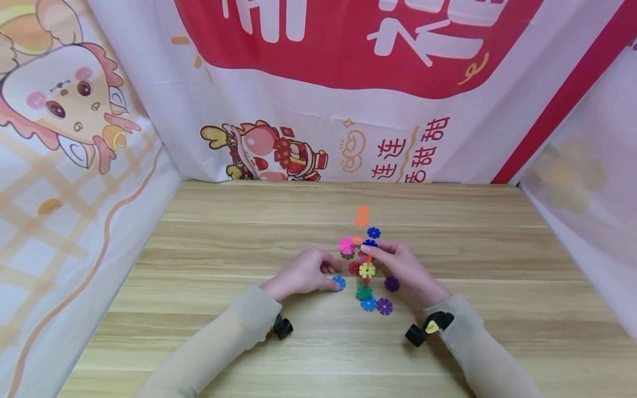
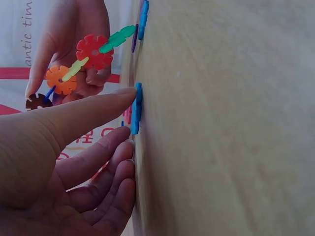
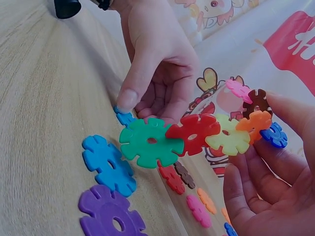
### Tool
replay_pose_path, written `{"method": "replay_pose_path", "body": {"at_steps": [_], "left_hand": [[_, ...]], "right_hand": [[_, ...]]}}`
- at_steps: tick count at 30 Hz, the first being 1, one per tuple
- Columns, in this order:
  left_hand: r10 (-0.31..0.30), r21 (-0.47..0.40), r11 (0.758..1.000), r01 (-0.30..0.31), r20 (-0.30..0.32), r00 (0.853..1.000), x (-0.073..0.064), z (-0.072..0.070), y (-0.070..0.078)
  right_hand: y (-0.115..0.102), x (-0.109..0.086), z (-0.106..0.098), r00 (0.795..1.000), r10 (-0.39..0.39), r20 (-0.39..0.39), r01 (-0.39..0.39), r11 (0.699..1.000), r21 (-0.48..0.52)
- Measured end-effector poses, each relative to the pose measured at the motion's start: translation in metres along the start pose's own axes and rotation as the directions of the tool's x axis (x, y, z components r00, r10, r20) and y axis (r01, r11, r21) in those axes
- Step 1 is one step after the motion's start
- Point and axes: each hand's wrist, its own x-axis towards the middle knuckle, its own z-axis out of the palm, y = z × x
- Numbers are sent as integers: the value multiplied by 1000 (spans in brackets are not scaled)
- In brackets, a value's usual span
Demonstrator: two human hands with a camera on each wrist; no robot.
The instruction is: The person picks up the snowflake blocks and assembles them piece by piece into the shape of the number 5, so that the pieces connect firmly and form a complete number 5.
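Observation:
My right hand point(image 1: 405, 271) holds a chain of interlocking plastic snowflake discs point(image 3: 197, 125) above the table. Green, red, yellow, orange, dark blue, brown and pink discs make up this chain. The right thumb and fingers grip it near its brown disc point(image 3: 255, 104), at the end away from the green disc point(image 3: 138, 152). On the left, my left hand point(image 1: 308, 272) is low at the tabletop. Its thumb rests on a light blue disc point(image 1: 340, 282) lying flat, while the other fingers bend loosely beside it.
Loose discs lie around and beneath the chain on the wooden table point(image 1: 224, 232). Close to me are two purple discs point(image 1: 385, 307) and another light blue disc point(image 1: 369, 304). Farther back are a dark blue disc point(image 1: 374, 232) and orange discs point(image 1: 363, 211). Printed cloth point(image 1: 323, 105) encloses the table.

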Motion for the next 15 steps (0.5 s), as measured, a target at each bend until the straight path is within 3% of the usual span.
{"method": "replay_pose_path", "body": {"at_steps": [15], "left_hand": [[-10, 21, 1000, 10, 10, 1000, 1, 2, 2]], "right_hand": [[1, -1, -1, 1000, 10, 2, -10, 1000, -14]]}}
